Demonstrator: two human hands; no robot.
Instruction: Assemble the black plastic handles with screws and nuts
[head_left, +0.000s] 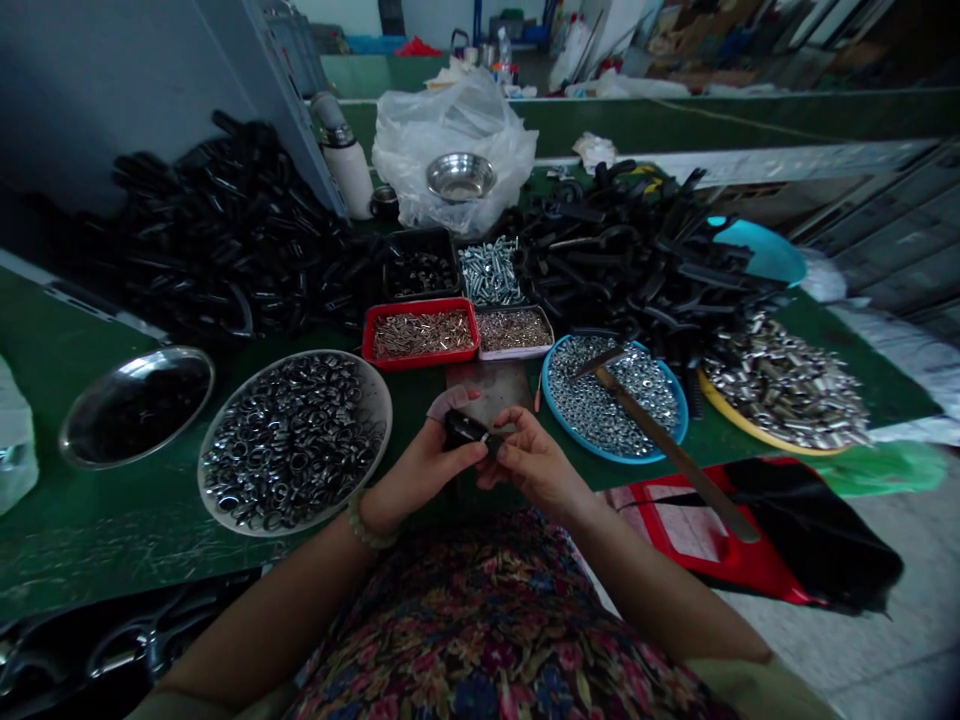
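My left hand (431, 460) is wrapped round a glossy black part (465, 428), its thumb along the lower side. From the right, my right hand (536, 455) pinches a small piece (492, 442) at the part's right end; its exact shape is too small to tell. Both hands are above the table's front edge, in front of a flat metal plate (491, 388). Beyond the plate sit a red tray (367, 350) of small pins and a pale tray (517, 352) of tiny metal pieces.
Left: a round tray of dark rings (388, 400) and a steel bowl (75, 440). Right: a blue tray (682, 420) with a hammer (667, 445) across it, and a yellow tray (750, 428). Piles of black parts (247, 230) rise behind.
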